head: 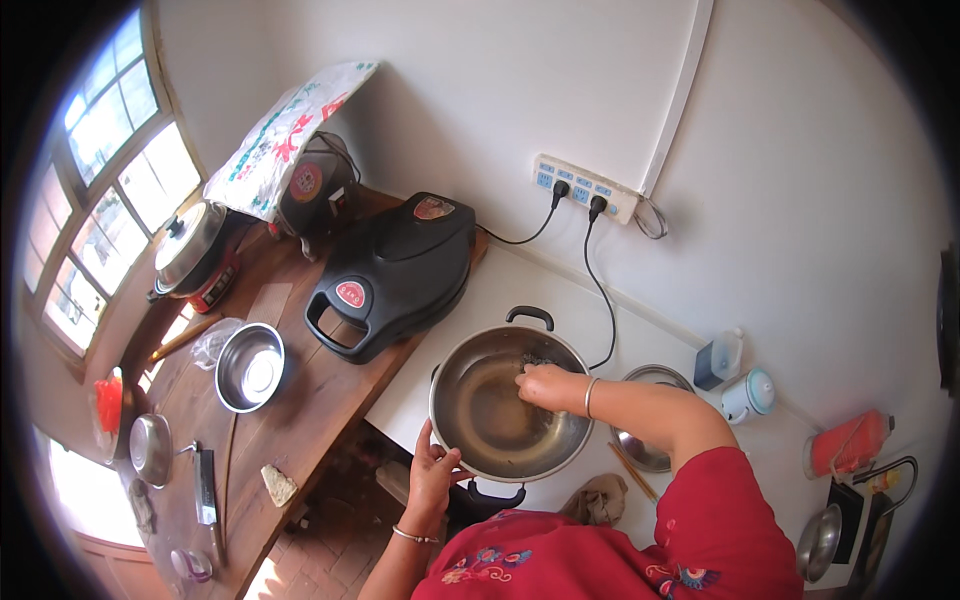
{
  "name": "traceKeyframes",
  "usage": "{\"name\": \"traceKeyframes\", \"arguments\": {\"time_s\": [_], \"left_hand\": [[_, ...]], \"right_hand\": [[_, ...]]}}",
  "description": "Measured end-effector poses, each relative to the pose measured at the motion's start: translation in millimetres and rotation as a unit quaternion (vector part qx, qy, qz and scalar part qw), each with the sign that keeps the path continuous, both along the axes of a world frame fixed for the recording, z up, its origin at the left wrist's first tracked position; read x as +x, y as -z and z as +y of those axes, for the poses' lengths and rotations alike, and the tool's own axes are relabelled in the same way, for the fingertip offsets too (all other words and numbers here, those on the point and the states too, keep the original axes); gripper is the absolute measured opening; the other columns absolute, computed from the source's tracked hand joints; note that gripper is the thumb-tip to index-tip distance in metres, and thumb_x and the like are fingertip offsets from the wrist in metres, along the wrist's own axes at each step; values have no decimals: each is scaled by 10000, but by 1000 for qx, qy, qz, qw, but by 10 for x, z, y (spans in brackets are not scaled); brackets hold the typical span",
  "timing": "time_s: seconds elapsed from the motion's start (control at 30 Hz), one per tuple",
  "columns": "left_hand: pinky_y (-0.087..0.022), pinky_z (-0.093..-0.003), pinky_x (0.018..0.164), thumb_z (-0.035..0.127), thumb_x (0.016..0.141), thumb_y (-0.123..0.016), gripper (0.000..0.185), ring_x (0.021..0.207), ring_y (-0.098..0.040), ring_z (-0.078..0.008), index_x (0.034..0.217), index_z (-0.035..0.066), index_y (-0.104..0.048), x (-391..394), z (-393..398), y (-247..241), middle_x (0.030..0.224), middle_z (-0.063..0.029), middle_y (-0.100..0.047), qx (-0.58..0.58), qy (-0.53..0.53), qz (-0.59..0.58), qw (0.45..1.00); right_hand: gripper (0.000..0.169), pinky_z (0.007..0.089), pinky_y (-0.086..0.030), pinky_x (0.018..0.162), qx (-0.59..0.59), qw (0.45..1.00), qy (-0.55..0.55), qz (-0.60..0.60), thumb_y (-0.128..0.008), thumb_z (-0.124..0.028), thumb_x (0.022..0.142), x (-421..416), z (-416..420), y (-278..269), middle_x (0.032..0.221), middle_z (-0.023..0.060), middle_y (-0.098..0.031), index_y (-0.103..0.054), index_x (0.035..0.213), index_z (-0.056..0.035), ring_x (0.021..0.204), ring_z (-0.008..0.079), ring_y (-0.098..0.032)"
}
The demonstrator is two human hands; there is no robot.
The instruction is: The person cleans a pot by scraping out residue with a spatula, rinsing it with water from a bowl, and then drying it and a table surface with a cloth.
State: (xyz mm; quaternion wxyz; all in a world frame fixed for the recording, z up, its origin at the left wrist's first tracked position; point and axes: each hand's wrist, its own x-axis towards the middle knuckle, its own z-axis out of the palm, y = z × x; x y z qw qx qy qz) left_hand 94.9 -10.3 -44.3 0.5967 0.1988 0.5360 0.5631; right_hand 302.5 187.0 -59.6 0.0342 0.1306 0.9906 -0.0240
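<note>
A wide metal electric pot [480,405] with black side handles stands on the white counter before me. Its inside wall shows brownish stains and a ring around the bottom. Inside, my right hand [551,386] presses a grey wire scouring pad [535,361] against the far right wall, fingers bunched over it. At the near left rim, my left hand [435,463] steadies the pot, its thumb at the edge and other fingers against the outside. Part of a metal lid [654,450] shows behind my right forearm.
A black electric griddle [397,274] overlaps the wooden table's edge. On that table [315,427] are a steel bowl [250,367], a cleaver [204,484] and a covered pot [191,236]. Chopsticks [634,471], a brown cloth [600,501] and a power strip [585,189] are at right.
</note>
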Motion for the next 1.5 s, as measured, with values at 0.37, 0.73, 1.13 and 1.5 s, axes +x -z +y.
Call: {"name": "traceKeyframes", "arguments": {"time_s": [0.37,0.73,1.13,1.5], "left_hand": [[-589,-370,631,-48,825,-520,741,749,-607,-190,1440,110,-137,23,-3,-16,810,-54,-522,-8,-1,11,1000],[-586,-362,619,-48,825,-523,733,741,-612,-195,1436,119,-154,15,-15,106,824,-63,-524,-3,-9,7,1000],[-585,-377,617,-48,835,-527,733,712,-612,-210,1438,131,-149,6,-28,155,807,-65,-512,4,-11,-5,1000],[-582,-385,626,-38,836,-524,732,697,-612,-222,1437,110,-133,7,-41,218,850,-94,-521,19,-10,-4,1000]], "right_hand": [[107,405,-487,730,-126,984,38,121,-533,-106,759,-646,-288,278,872,112,-593,-621,763,-47,890,313,-555],[211,377,-460,864,-39,990,40,131,-482,-135,817,-497,-261,43,1177,97,-518,-618,974,-99,1109,301,-463],[104,334,-500,760,60,980,-97,162,-539,-139,715,-896,-30,-303,991,71,-529,-583,747,-51,927,262,-503],[118,316,-460,702,172,984,37,-17,-597,-147,663,-345,282,-120,897,60,-551,-687,709,-86,875,211,-514]]}}
